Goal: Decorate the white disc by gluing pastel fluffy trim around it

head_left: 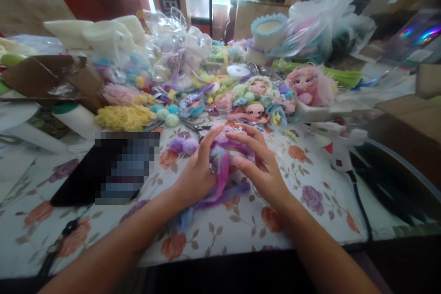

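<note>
Both hands surround a fluffy purple and pink craft piece [223, 167] just above the flowered tablecloth [213, 234]. My left hand [200, 172] curls round its left side. On the right side, the fingers of my right hand [263, 165] arch over the top, with the thumb against the near face. Pink, purple and blue fuzzy strips [237, 189] trail from it onto the cloth. Shiny bits show on its top; its exact kind is unclear, and the hands cover much of it. Purple pom-poms [182, 145] lie beside my left hand.
A tablet [79, 174] lies at left. Doll faces [255, 111], yellow fluffy trim [126, 117] and plastic bags crowd the back. A white glue gun [341, 151] with a black cord stands at right. Cardboard boxes [44, 76] flank the table.
</note>
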`<state>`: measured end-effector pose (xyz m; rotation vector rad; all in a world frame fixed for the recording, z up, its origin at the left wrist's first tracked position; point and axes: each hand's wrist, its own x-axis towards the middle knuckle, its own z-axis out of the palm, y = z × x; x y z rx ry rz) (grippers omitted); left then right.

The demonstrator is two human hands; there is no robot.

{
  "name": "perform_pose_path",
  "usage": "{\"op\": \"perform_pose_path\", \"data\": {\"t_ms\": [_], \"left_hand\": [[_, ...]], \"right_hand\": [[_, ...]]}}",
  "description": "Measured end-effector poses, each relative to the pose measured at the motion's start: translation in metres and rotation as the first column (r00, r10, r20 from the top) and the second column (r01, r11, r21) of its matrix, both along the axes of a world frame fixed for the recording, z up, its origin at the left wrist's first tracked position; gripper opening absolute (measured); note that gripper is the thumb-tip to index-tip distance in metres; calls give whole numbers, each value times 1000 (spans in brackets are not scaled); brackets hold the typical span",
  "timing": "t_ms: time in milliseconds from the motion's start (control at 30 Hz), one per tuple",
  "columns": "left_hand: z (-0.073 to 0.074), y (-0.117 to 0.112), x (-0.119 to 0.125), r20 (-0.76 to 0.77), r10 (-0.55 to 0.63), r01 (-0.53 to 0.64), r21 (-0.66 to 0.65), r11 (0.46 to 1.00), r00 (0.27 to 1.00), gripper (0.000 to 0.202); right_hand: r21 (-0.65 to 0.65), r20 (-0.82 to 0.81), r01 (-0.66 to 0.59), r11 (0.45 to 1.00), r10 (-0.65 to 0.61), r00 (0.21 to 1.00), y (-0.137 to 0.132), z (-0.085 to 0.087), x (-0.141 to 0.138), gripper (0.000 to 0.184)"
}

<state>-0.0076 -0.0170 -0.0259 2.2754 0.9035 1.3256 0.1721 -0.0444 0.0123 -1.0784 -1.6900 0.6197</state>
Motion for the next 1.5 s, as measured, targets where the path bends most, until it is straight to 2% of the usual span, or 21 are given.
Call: {"op": "perform_pose_path", "data": {"t_ms": [100,267,433,567,800,1000,1133,1233,1300,1500], "left_hand": [[2,0,-2,-36,-30,33,72,997,999,68],[10,-2,-3,-136,-33,44,75,996,990,54],[12,-2,-2,-132,0,14,104,994,991,49],[14,-4,-3,-96,-19,26,79,997,995,50],[22,-6,-1,-114,-47,55,72,996,992,38],[15,-9,-1,-109,-15,19,40,999,994,41],[15,-11,0,-68,40,-35,78,996,997,37],[17,-12,2,-10,136,-133,138,981,991,35],[18,-11,2,10,187,-186,172,967,982,37],[16,-10,-1,11,182,-178,273,945,983,40]], "right_hand": [[14,-21,1,1000,0,1000,0,-1,-1,41],[43,-23,-12,999,13,1000,-1,1,-2,45],[68,-14,8,998,-7,1000,-3,3,-3,48],[75,-11,10,997,-9,1000,-4,3,-4,48],[79,-11,25,997,-24,1000,-6,5,-3,43],[155,19,7,988,-10,1000,-9,7,-3,42],[329,76,64,942,-94,993,-14,8,-4,45],[495,49,177,851,-231,972,-18,7,-5,45],[562,72,198,803,-287,955,-19,7,-6,43],[632,262,31,774,-251,932,-17,4,-12,41]]}}
